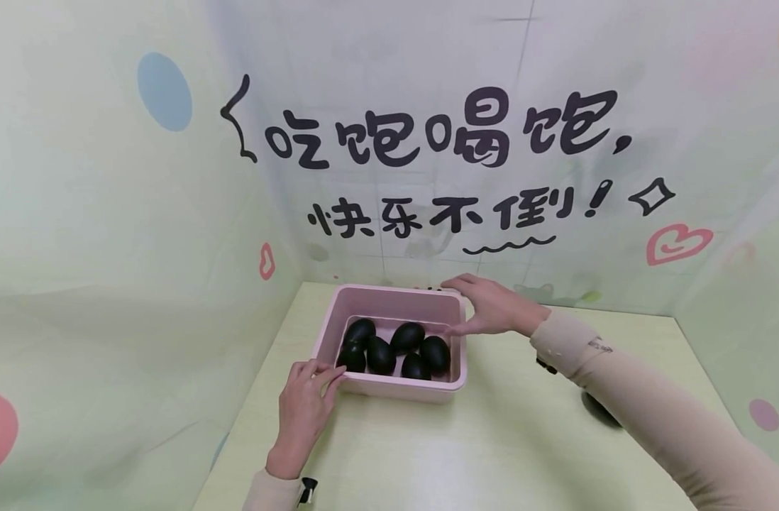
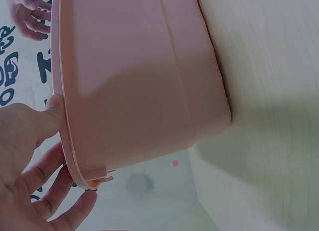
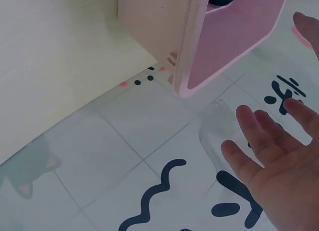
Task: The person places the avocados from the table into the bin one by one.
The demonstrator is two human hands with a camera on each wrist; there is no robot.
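A pink rectangular bin stands on the table, its open top facing up. Several shiny black egg-shaped things lie on its floor. At the near left corner my left hand grips the rim, thumb over the edge and fingers around the corner, as the left wrist view also shows. My right hand is by the far right corner, fingers spread and thumb apart. In the right wrist view a gap shows between this hand and the bin's rim, and nothing is in its palm.
Pale wood-look tabletop lies under the bin. Behind it hangs a light backdrop with dark lettering, and similar sheets flank both sides. A dark rounded object rests on the table, partly hidden by the right sleeve.
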